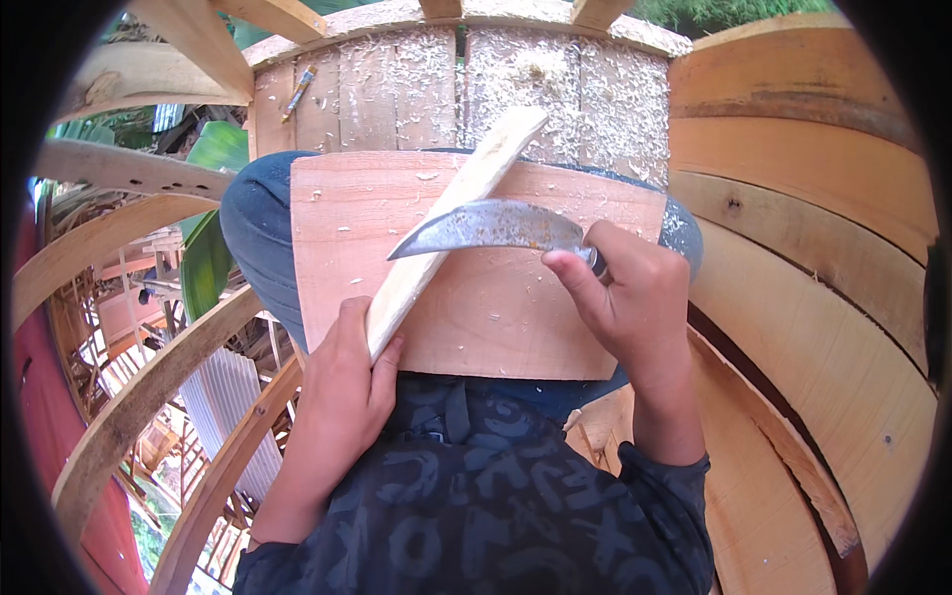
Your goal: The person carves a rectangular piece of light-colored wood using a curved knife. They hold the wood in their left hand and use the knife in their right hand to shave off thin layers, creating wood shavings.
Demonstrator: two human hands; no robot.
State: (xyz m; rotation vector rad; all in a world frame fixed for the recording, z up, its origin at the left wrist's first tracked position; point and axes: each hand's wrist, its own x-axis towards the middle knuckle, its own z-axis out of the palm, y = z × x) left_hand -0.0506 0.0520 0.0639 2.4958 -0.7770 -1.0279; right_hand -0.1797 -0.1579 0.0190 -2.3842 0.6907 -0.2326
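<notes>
A pale, whittled wooden stick (476,180) slants across the board on my lap, its far end pointing up and to the right. My left hand (349,382) is closed round the near end of it. In my right hand (630,288) is a knife (496,226) with a curved, rust-spotted blade; the fist hides most of its handle. The blade lies across the stick near its middle, tip to the left. Whether its edge bites into the wood I cannot tell. Under both rests a flat reddish wooden board (516,317), spread over my thighs, with a few shavings on it.
Curly wood shavings (535,74) cover the plank floor (367,94) beyond my knees. A small slim object (298,92), yellowish and dark, lies there at the left. Wooden rails (159,397) run along the left, with a drop behind them. Broad planks (813,228) wall the right side.
</notes>
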